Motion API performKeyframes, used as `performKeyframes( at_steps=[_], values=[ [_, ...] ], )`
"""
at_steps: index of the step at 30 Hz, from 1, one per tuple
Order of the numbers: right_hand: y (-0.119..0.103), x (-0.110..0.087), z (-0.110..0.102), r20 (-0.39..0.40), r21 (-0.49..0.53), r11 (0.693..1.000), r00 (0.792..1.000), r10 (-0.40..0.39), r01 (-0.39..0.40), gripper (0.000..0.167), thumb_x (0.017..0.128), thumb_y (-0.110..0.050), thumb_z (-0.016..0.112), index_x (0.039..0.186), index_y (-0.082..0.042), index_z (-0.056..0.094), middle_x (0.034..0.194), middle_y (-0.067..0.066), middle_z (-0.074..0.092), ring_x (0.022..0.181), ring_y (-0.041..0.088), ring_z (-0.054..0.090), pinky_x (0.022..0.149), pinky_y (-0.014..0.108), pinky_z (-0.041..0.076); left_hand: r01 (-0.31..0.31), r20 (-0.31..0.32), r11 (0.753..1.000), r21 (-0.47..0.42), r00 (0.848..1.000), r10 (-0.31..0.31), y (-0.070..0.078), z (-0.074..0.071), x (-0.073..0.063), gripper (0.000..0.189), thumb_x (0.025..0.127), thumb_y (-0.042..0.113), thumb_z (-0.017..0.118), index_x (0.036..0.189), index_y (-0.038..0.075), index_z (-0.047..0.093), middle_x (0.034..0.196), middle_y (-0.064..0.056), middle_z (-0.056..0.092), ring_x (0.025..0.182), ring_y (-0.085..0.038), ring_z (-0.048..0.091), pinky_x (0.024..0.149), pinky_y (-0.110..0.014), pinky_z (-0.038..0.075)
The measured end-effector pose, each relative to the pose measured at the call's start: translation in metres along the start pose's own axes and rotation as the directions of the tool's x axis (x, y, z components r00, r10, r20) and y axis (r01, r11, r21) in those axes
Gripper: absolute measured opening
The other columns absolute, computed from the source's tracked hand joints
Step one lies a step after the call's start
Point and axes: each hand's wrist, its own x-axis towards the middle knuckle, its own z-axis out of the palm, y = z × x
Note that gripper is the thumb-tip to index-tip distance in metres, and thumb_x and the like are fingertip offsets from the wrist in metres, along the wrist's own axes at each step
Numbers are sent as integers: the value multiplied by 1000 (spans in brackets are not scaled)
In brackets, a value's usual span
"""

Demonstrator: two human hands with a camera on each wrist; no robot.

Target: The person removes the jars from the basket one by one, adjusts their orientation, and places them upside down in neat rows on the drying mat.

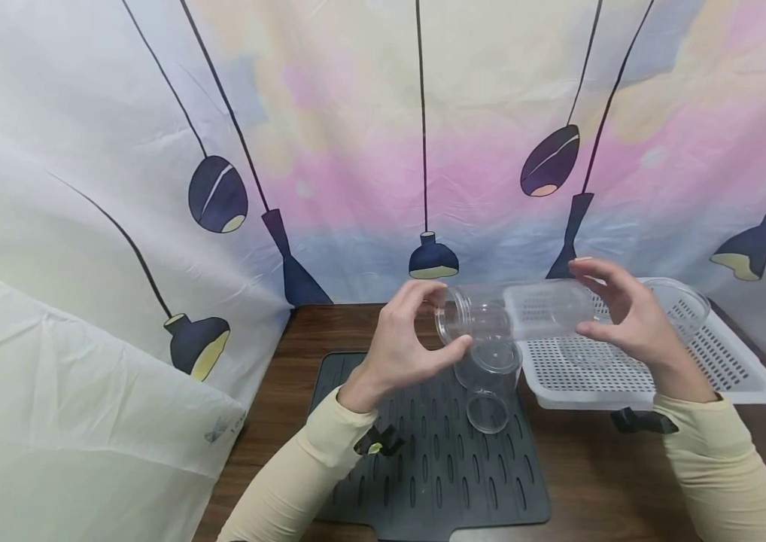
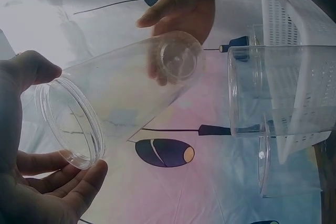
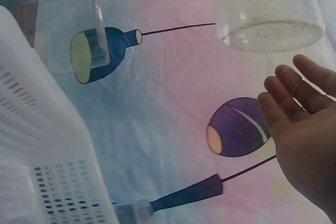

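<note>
A clear plastic jar (image 1: pixel 545 309) lies sideways in the air, its threaded mouth to the left. My left hand (image 1: pixel 399 339) grips it at the mouth, thumb on one side of the rim and fingers on the other. At the jar's far end is my right hand (image 1: pixel 640 324), thumb and fingers spread. In the right wrist view the right fingers (image 3: pixel 286 90) stand apart from the jar's base (image 3: pixel 273 35). Below the jar, clear containers (image 1: pixel 487 412) stand on a dark grey slotted mat (image 1: pixel 424 467).
A white perforated basket (image 1: pixel 593 395) sits on the right of the brown wooden table (image 1: pixel 600 467), with a clear round container (image 1: pixel 684 301) at its back. A cloth printed with lamps (image 1: pixel 356 150) hangs behind the table, and pale cloth (image 1: pixel 85 391) hangs at left.
</note>
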Motion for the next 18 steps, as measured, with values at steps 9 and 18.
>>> performKeyframes(
  at_steps=[9, 18],
  values=[
    [10, -5, 1, -31, 197, 979, 998, 61, -54, 72, 75, 25, 63, 140, 19, 33, 142, 23, 45, 130, 24, 45, 102, 23, 43, -14, -15, 1000, -6, 1000, 14, 0, -2, 0, 58, 74, 25, 80, 124, 4, 57, 106, -8, 58, 98, -19, 57, 83, -30, 55],
    [28, -8, 13, -72, 465, 885, 997, -3, 36, 68, 85, 5, 69, 140, 20, 32, 140, 23, 46, 129, 27, 44, 100, 30, 47, -30, -33, 1000, -10, 999, 30, -1, -3, 0, 58, 74, 25, 80, 123, 4, 57, 105, -8, 57, 98, -19, 56, 84, -29, 54]
  ],
)
